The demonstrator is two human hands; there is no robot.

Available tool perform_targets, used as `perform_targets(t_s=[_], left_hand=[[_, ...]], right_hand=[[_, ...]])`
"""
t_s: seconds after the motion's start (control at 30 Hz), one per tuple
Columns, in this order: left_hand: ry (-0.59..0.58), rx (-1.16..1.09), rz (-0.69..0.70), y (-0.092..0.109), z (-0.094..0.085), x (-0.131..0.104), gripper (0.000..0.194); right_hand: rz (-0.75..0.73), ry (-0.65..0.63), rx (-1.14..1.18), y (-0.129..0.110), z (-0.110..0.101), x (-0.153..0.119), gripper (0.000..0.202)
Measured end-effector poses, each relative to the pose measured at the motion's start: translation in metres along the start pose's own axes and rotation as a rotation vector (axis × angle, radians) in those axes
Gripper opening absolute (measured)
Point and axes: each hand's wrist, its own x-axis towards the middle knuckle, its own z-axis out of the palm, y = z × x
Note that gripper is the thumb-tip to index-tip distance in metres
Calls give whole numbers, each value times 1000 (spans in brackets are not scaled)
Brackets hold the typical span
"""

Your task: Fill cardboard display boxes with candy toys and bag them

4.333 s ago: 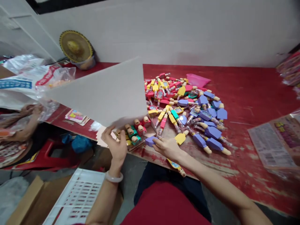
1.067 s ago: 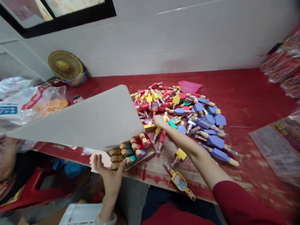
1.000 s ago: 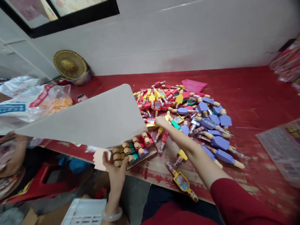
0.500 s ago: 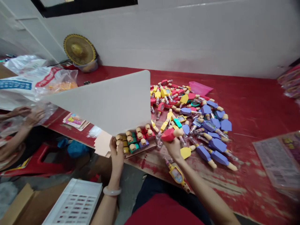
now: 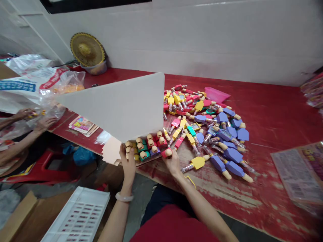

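Our right hand [image 5: 172, 162] is closed, fingers pinching a red toy [image 5: 167, 153] at the right end of the open box [image 5: 151, 158] on the counter [image 5: 267, 127]. Our left hand [image 5: 128, 162] is partly open, thumb and fingers curved around the box's left end, touching the yellow toys [image 5: 128, 151] there. Green, red and purple toys fill the rest, beneath the raised grey lid [image 5: 126, 107]. The loose pile [image 5: 202, 117] lies just beside, to the right.
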Motion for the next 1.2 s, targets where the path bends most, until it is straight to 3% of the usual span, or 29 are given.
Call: perform_targets(t_s=[0.13, 0.23, 0.33, 0.4, 0.47, 0.53, 0.6, 0.67, 0.73, 0.8, 0.87, 0.9, 0.97, 1.0, 1.03, 1.07, 1.13, 1.2], left_hand=[[-29, -17, -5, 1, 0, 0, 74], [-25, -25, 5, -4, 4, 0, 75], [-61, -40, -26, -7, 5, 8, 79], [-117, -33, -71, 1, 0, 21, 85], [-126, -37, 24, 25, -9, 42, 89], [-108, -100, 287, 65, -20, 66, 88], [-224, -255, 482, 110, -30, 86, 86], [-308, -352, 489, 147, -42, 92, 85], [-343, -362, 436, 160, -58, 78, 85], [-390, -247, 404, 143, -78, 46, 70], [-492, 40, 332, 97, -100, 8, 53], [-489, 169, 263, 69, -109, -9, 65], [-365, 370, 145, 14, -118, -33, 97], [-434, 407, 89, -8, -117, -40, 93], [-578, 417, 45, -25, -114, -43, 81], [-687, 438, 39, -36, -108, -42, 67], [-788, 551, 103, -44, -94, -31, 39], [-649, 736, 236, -41, -79, -13, 26]], right_hand=[[96, -65, -212, -2, 7, 6, 17], [141, -188, -356, -8, 7, 12, 13], [158, -302, -359, -12, -4, 16, 11], [117, -279, -310, -14, -16, 17, 16], [33, -169, -247, -18, -28, 18, 32], [-106, -61, -169, -25, -36, 19, 39], [-241, -21, -85, -35, -38, 21, 33], [-290, -28, -16, -45, -39, 26, 27], [-256, -66, 54, -50, -48, 32, 24], [-166, -118, 146, -50, -69, 37, 28], [-45, -228, 240, -43, -97, 37, 42], [0, -322, 270, -39, -111, 35, 49], [-11, -592, 261, -30, -129, 26, 50], [-64, -729, 213, -27, -131, 21, 42], [-131, -815, 135, -24, -128, 17, 31], [-199, -835, 30, -23, -121, 15, 24], [-293, -703, -222, -22, -96, 14, 30], [-345, -487, -430, -21, -67, 20, 35]])
